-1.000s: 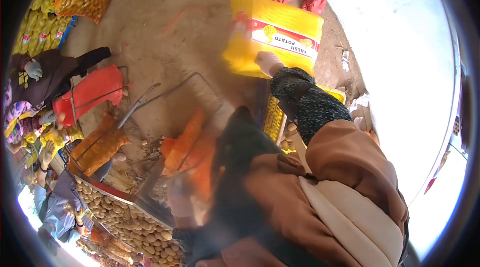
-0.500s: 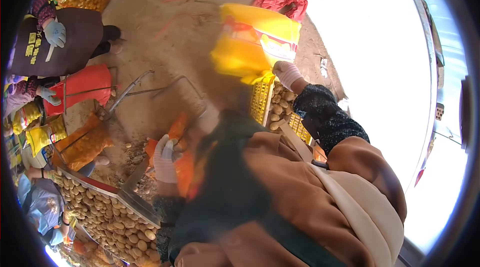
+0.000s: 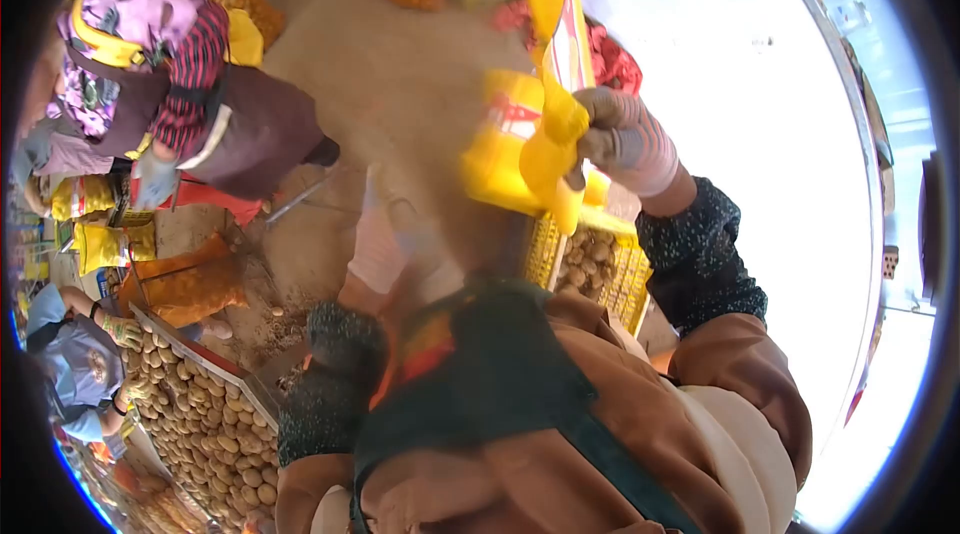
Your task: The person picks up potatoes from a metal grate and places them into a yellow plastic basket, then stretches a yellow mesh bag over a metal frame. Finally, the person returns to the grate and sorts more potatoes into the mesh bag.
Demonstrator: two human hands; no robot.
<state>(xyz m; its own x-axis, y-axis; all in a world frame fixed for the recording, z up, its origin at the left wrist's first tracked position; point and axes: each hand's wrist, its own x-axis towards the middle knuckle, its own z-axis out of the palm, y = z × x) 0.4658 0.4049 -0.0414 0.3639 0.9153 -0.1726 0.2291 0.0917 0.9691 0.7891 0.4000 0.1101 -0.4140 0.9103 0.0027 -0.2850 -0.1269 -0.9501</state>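
Note:
My right hand [image 3: 628,142], in a striped work glove, is closed on a bunched part of a yellow bag [image 3: 552,149] with red and white print. The bag hangs in loose folds, with one part spread upward. Just below it stands a yellow plastic crate [image 3: 543,254] holding potatoes [image 3: 588,262]. My left hand [image 3: 378,242], also gloved, is in front of my dark green apron [image 3: 490,359]. Motion smears its fingers, so I cannot make out their shape. A patch of orange material lies against the apron near that arm.
To the left is a potato-filled sorting table [image 3: 205,424], with a co-worker in blue [image 3: 85,364] at it. Another person in a dark apron [image 3: 260,124] is at upper left. A full orange sack [image 3: 195,279] leans nearby. Red bags [image 3: 612,59] lie beyond the yellow bag.
My right hand has moved right with the yellow bag, which is now bunched and folded. My left hand has moved up and away from the orange material. The view has shifted, showing more of the co-workers.

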